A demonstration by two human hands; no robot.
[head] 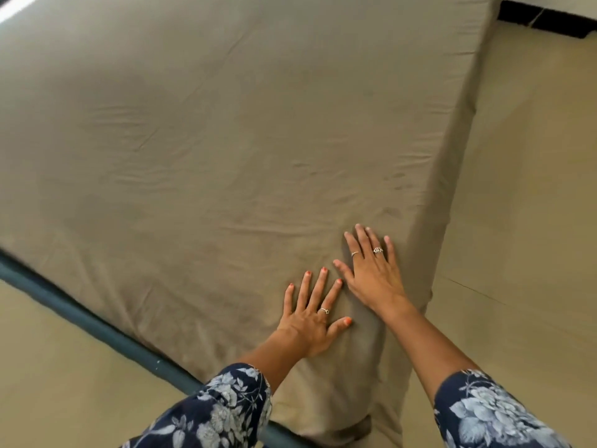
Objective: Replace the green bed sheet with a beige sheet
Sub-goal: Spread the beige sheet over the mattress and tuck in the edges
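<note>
A beige sheet (226, 140) covers the whole top of the mattress and hangs down its right side and near corner. Shallow wrinkles run across it. My left hand (311, 313) lies flat on the sheet near the mattress's near right corner, fingers straight and spread. My right hand (371, 266) lies flat just beyond it, close to the right edge, fingers also straight. Neither hand holds any cloth. A dark green band (97, 328) shows along the lower left edge of the mattress, under the beige sheet.
Pale beige floor (533, 189) lies to the right of the bed and at the lower left. A black skirting strip (549, 17) runs along the wall at the top right. My arms wear dark blue floral sleeves.
</note>
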